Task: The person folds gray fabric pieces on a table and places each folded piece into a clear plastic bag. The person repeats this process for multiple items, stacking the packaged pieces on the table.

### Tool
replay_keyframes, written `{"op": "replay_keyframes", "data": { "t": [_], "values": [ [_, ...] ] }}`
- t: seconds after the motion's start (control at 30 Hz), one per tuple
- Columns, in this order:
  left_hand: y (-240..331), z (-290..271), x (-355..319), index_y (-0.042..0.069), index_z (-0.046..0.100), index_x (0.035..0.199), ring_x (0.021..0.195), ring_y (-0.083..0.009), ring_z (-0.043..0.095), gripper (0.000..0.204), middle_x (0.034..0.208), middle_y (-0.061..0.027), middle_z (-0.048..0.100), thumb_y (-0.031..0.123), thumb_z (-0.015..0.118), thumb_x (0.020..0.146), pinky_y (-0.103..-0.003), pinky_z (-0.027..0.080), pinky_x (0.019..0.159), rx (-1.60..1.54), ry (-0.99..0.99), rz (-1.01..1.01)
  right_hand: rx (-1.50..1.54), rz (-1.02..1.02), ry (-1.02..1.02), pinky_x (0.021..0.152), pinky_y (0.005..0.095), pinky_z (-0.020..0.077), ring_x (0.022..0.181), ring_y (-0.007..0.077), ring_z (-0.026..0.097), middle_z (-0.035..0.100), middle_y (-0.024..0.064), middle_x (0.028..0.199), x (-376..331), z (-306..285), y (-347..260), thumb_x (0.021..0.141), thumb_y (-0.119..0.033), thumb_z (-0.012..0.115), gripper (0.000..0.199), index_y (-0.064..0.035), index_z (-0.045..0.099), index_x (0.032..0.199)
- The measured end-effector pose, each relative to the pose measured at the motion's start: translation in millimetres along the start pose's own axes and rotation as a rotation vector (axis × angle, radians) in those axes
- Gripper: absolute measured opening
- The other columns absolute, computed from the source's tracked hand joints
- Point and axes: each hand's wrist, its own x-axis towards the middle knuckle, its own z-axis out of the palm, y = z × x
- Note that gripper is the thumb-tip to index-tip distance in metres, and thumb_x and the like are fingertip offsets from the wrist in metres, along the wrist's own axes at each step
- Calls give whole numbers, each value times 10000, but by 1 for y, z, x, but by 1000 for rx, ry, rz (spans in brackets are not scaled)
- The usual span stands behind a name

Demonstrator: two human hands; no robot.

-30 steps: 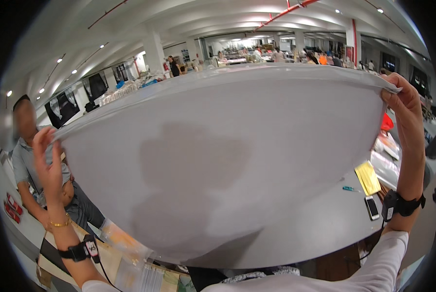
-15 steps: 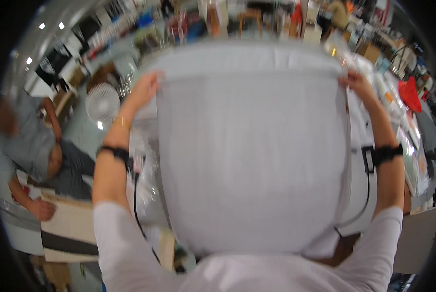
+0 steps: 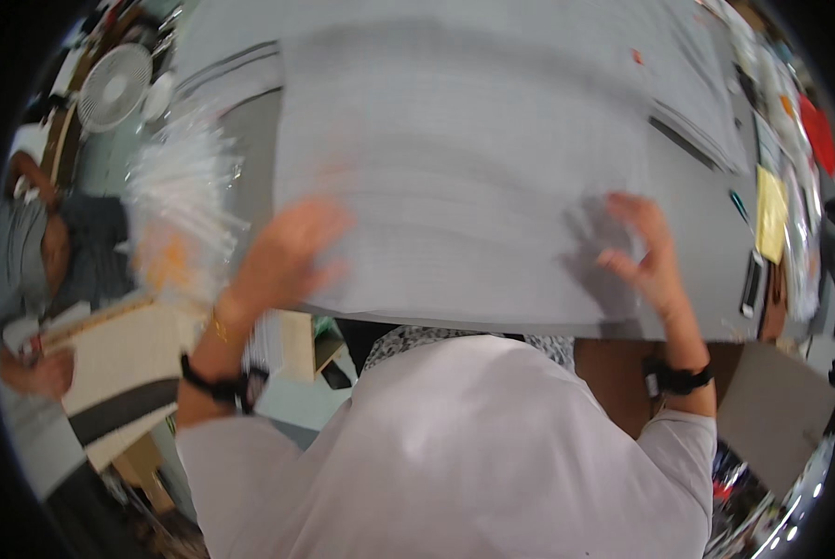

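A light grey fabric piece point(image 3: 454, 205) is spread over the grey table in front of me, its near edge close to the table's front edge. Over the cloth's near left part is my left hand point(image 3: 296, 244), blurred, its thumb and fingers apart and holding nothing. My right hand point(image 3: 644, 250) hovers at the near right part, thumb and fingers spread, casting a shadow on the fabric. Whether the left fingertips touch the cloth I cannot tell. More grey cloth with dark stripes point(image 3: 240, 73) lies at the far left, and a similar folded piece point(image 3: 697, 102) at the far right.
Clear plastic bags point(image 3: 184, 200) sit at the table's left edge. On the right lie a teal pen point(image 3: 739, 207), a yellow packet point(image 3: 769, 214) and a slim black object point(image 3: 751, 284). At left, a person's hand point(image 3: 49, 374) is near a pale board point(image 3: 124, 345); a white fan point(image 3: 115, 86) stands beyond.
Both hands have let go of the raised cloth's far corners and come back toward me. The cloth now lies down on the table, and the view has tilted downward.
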Motion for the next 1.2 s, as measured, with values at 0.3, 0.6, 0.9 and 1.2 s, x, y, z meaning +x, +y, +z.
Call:
{"op": "replay_keyframes", "data": {
  "t": [0.3, 0.6, 0.9, 1.2],
  "values": [
    [37, 90, -108, 39, 594, 1275, 1065, -389, 549, 555, 1158, -167, 576, 44, 756, 744, -508, 455, 941, 117, 255, -248, -485, -68, 4, 1004, 435, 486, 1265, 288, 574, 605, 64, 1372, -108, 57, -43, 603, -66, 783, 800, -159, 638, 1384],
    [53, 49, -180, 46, 650, 1025, 814, -333, 543, 401, 850, -149, 531, -143, 623, 672, -371, 454, 745, -204, 407, -352, -182, 30, 51, 828, 387, 542, 990, 306, 658, 678, 72, 1030, -146, 51, -54, 614, 107, 679, 470, -96, 751, 1032],
    [51, 56, -174, 12, 654, 986, 1097, -245, 606, 274, 1000, -98, 629, -130, 484, 824, -356, 449, 1028, -344, 875, -623, 256, 205, 190, 836, 339, 540, 977, 287, 695, 706, 114, 1005, -137, 15, -85, 727, 126, 645, 331, -20, 729, 1012],
    [37, 26, -197, 9, 722, 942, 1257, -341, 619, 225, 1101, -158, 722, -19, 513, 864, -460, 397, 1147, -839, 742, -433, 597, 234, 279, 921, 321, 510, 1054, 184, 660, 725, 69, 1015, -143, 12, -71, 1001, -106, 631, 161, 26, 722, 1009]
  ]
}}
